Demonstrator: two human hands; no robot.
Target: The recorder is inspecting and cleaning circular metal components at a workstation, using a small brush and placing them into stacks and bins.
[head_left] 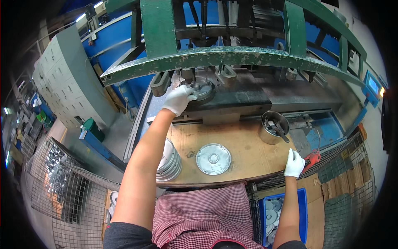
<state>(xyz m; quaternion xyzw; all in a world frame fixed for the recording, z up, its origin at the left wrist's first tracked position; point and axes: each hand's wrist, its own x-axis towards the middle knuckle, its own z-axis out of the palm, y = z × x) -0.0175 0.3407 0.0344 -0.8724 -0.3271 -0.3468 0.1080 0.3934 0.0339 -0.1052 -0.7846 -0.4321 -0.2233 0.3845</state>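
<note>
My left hand [177, 101], in a white glove, reaches to the press bed at the far left of centre. Its fingers and thumb grip the near left side of a round metal part [203, 89], which sits on a dark round die. My right hand [294, 163], also gloved, is at the bench's right edge with its fingers curled. Anything inside them is hidden. Just right of it is a red-handled tool [313, 159]. A flat silver disc-shaped cover [213, 159] lies on the cardboard-topped bench, right of a stack of similar covers [168, 164] partly behind my left forearm.
A green press frame [232, 56] spans above the bed. A metal pot [274, 128] holding dark-handled tools stands at the bench's right. Below, a blue bin [302, 216] contains several round metal parts. Wire mesh cages [68, 199] flank the bench, with a control screen [373, 86] at far right.
</note>
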